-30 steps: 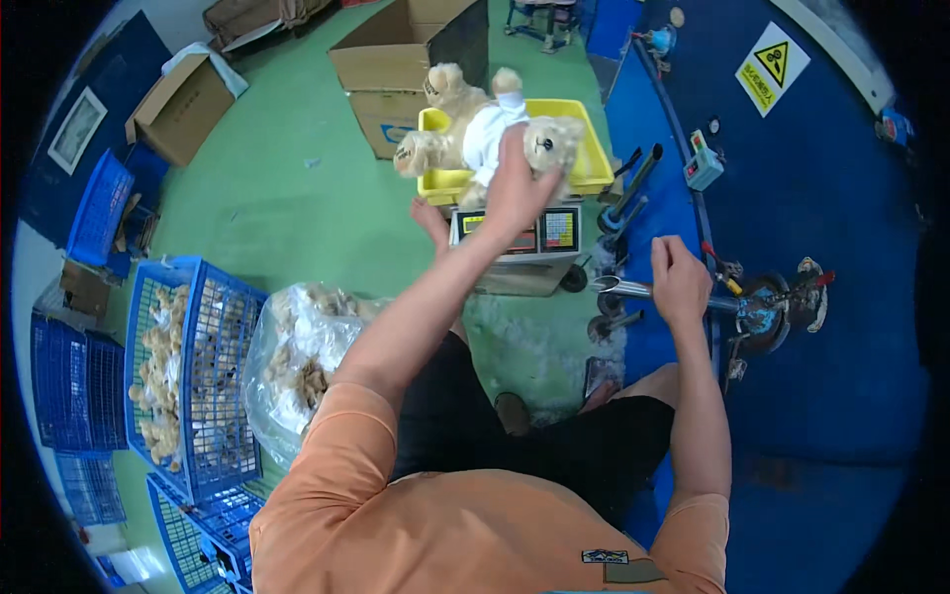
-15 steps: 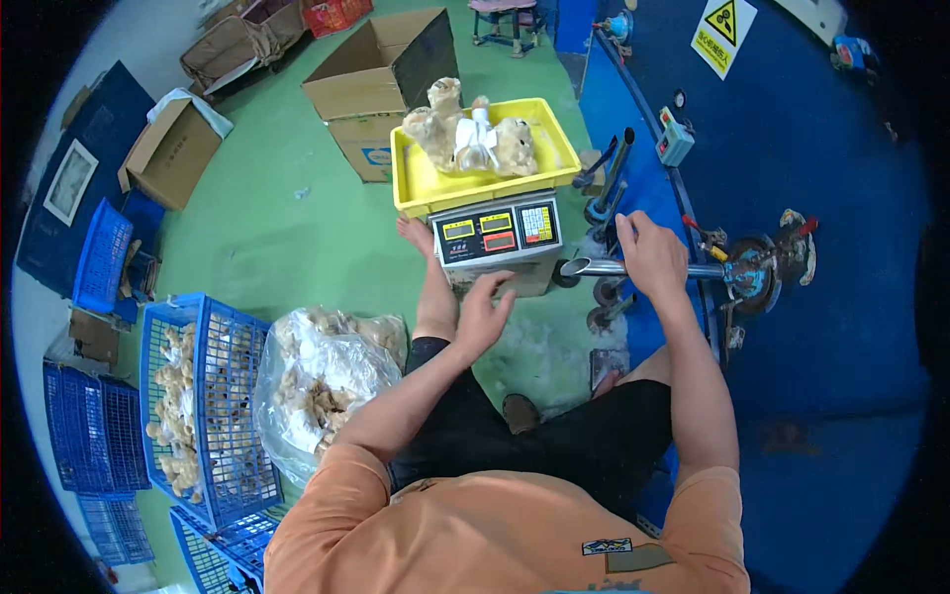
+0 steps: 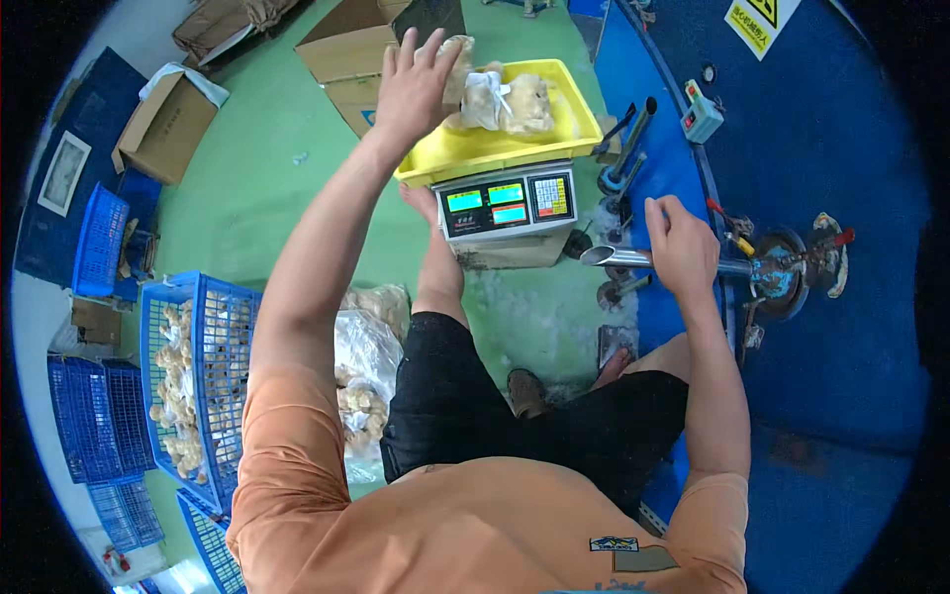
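My left hand (image 3: 411, 89), fingers spread, reaches to the left side of a yellow tray (image 3: 440, 158), holding nothing. It partly hides a beige plush toy (image 3: 527, 104) with a white cloth patch lying in that tray. The tray sits on a digital scale (image 3: 510, 205) whose displays glow. My right hand (image 3: 683, 246) is closed at a shiny metal tube (image 3: 618, 257) with a slanted open end, which juts left from a blue machine; its fingers curl over the tube. A clear bag (image 3: 368, 346) of plush pieces lies beside my left leg, partly behind my arm.
A blue crate (image 3: 203, 371) full of plush pieces stands at the left, with more blue crates (image 3: 94, 406) beyond. Cardboard boxes (image 3: 173, 124) are at the far left and behind the tray. A control box (image 3: 701, 117) is mounted on the blue machine (image 3: 831, 356). White fluff dots the green floor.
My left hand has moved from in front of the scale up and forward to the tray's left side. The scale's displays have lit up. My right hand stays at the tube.
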A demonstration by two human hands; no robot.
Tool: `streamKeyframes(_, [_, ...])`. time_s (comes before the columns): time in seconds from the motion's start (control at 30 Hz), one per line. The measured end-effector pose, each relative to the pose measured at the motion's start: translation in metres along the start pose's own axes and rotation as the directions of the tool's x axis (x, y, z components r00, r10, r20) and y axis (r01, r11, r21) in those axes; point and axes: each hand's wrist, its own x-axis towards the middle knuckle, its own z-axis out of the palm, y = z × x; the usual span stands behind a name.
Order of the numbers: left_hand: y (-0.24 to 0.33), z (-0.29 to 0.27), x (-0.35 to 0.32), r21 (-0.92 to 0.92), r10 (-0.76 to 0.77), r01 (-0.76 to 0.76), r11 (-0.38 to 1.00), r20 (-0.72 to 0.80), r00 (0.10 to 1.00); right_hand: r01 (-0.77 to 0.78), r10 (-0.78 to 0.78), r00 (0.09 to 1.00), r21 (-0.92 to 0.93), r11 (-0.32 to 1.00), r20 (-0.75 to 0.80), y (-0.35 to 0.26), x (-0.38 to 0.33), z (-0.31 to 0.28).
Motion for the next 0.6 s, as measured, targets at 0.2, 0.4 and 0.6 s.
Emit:
streamKeyframes(0.2, [-0.016,0.056,0.023,0.269,0.165,-0.207,0.941,0.171,0.971,0.0,0.0,1.0,0.007,1.0,-0.003,-0.004,0.002,0.0])
streamKeyframes(0.4, [0.019,0.085,0.013,0.241,0.078,-0.21,0.947,0.464,0.882,0.001,-0.001,0.999,0.002,1.0,-0.043,-0.003,0.001,-0.001])
streamKeyframes(0.6, [0.006,0.064,-0.026,0.028,-0.051,0.044,0.999,0.329,0.943,0.012,-0.011,0.999,0.005,1.0,-0.047,-0.006,0.001,0.0])
